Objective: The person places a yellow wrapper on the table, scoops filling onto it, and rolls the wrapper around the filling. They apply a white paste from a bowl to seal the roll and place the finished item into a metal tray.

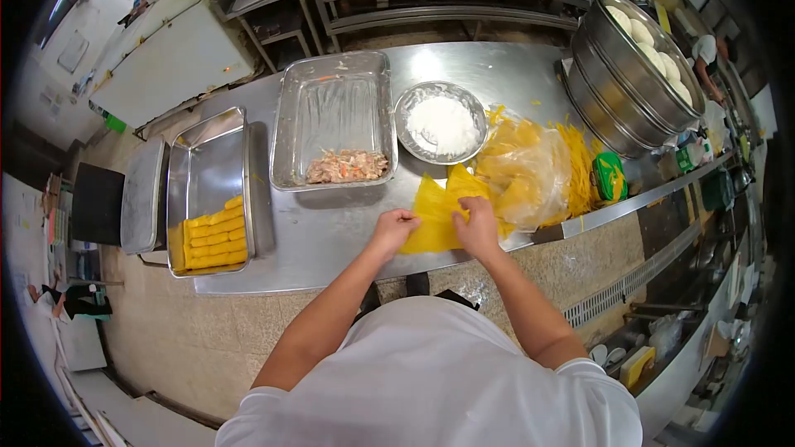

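Between two hands [435, 228], thin yellow sheets [433, 217], flat, slightly translucent, angular-edged

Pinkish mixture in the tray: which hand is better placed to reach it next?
Probably the left hand: it sits nearer the mixture, while the right hand is farther across the yellow sheet.

A commercial kitchen, with stacked steamers [625, 74], steel worktable [331, 240] and metal trays [286, 116].
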A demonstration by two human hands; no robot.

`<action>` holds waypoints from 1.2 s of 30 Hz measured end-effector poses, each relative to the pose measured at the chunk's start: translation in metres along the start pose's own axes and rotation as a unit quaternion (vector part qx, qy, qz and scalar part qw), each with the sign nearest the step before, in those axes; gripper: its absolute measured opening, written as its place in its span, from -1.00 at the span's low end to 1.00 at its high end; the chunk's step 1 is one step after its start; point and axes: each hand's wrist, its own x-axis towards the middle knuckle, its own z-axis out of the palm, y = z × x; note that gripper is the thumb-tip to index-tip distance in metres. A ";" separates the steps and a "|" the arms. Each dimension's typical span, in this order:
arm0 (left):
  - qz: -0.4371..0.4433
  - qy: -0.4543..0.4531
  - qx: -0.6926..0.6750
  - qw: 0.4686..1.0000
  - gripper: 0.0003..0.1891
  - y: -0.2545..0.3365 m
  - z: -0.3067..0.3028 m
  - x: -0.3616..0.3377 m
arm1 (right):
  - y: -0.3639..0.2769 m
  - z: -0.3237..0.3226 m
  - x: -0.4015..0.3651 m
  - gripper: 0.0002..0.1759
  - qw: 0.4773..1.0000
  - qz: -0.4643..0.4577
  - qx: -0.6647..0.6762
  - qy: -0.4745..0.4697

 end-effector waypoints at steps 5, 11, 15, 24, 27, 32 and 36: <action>-0.006 -0.088 -0.132 0.987 -0.67 0.006 0.000 -0.005 | -0.044 0.012 -0.012 -0.68 0.995 0.018 0.002 -0.093; 0.037 -0.014 -0.049 0.998 -0.68 0.002 0.001 -0.007 | -0.008 0.024 -0.014 -0.80 0.984 0.149 0.092 0.026; 0.105 0.070 0.073 0.989 -0.66 -0.024 -0.003 0.011 | 0.032 -0.018 0.004 -0.82 0.945 0.204 0.202 0.156; 0.138 0.139 0.147 0.970 -0.60 -0.044 -0.049 0.003 | -0.007 -0.089 0.022 -0.86 0.974 0.051 0.086 0.201; 0.129 0.146 0.137 0.971 -0.62 -0.034 -0.077 -0.024 | -0.017 -0.048 0.013 -0.84 0.995 -0.021 -0.044 0.087; 0.094 0.142 0.150 0.974 -0.62 -0.052 -0.149 -0.056 | -0.010 0.014 -0.004 -0.80 0.988 -0.041 -0.120 -0.083; 0.082 0.179 0.235 0.952 -0.57 -0.063 -0.194 -0.082 | -0.010 0.025 -0.003 -0.77 0.993 -0.037 -0.112 -0.022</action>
